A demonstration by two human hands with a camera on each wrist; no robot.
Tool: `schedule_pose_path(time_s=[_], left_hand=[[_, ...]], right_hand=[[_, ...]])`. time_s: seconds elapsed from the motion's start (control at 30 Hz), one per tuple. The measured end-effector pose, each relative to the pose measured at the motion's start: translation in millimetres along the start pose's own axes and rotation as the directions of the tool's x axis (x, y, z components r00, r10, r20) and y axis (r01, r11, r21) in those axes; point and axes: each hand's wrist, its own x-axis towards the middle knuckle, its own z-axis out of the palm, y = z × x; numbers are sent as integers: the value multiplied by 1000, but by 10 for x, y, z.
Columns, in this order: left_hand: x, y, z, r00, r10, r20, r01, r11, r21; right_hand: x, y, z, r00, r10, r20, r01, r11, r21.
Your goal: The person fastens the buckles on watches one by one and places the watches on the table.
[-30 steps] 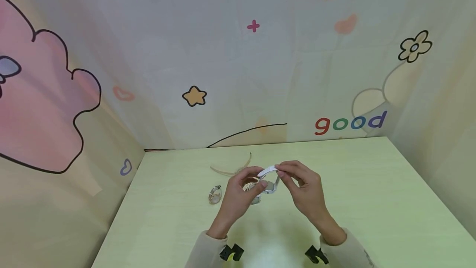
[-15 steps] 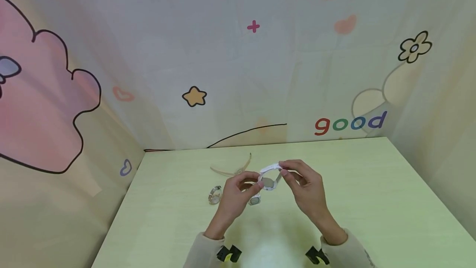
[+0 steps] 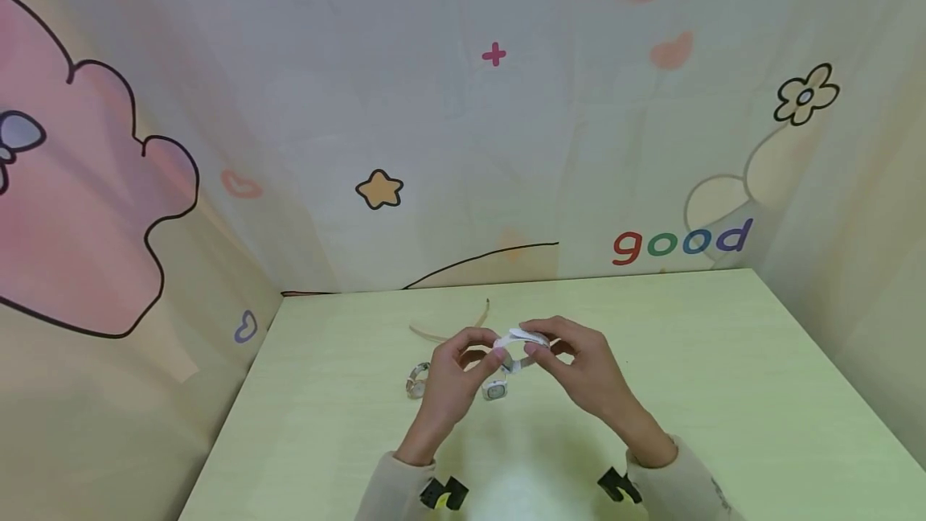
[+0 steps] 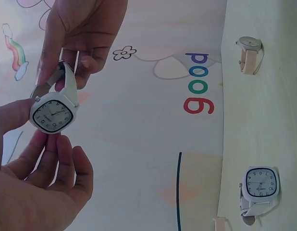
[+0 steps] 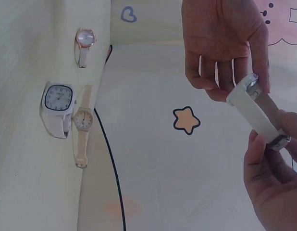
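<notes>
Both hands hold a white wristwatch (image 3: pixel 526 336) up above the table. My left hand (image 3: pixel 456 376) pinches its case between thumb and fingertips. In the left wrist view the squarish watch face (image 4: pixel 52 115) with its dark border looks toward the camera. My right hand (image 3: pixel 582 360) grips the strap near the buckle (image 5: pixel 279 142) with thumb and fingers. The white strap (image 5: pixel 256 115) bends round in a loop between the hands. Just below, a second white square-faced watch (image 3: pixel 495 390) lies on the table, partly beside my left hand.
A small round watch (image 5: pixel 85 38) with a pale strap sits on the table (image 3: pixel 723 392) left of the hands. Another watch with a beige strap (image 5: pixel 82 144) lies stretched out farther back. A printed curtain (image 3: pixel 448 103) hangs behind the table.
My right hand has shifted left, closer to my left hand. The watch has turned and its loop looks flatter. More of the white watch on the table now shows.
</notes>
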Motion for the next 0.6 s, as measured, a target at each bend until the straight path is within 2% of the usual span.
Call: schedule_pose_path(time_s=[0.13,0.3,0.43,0.53,0.6], left_hand=[[-13,15,-13,999,47,14,-47,999,14],[-17,33,0,997,71,16,-72,996,48],[-31,44,14,998,62,0,-62,995,73],[-41,53,17,997,70,-11,-69,995,70],[-45,58,14,996,87,-7,-87,996,37]], right_hand=[[44,-13,-20,998,-34,44,36,998,-45],[50,-10,-3,996,-89,31,91,995,-44],[47,-17,16,992,-127,17,128,991,-44],[41,-45,16,991,-133,4,133,991,-30],[38,-57,18,991,-137,-2,137,990,-18]])
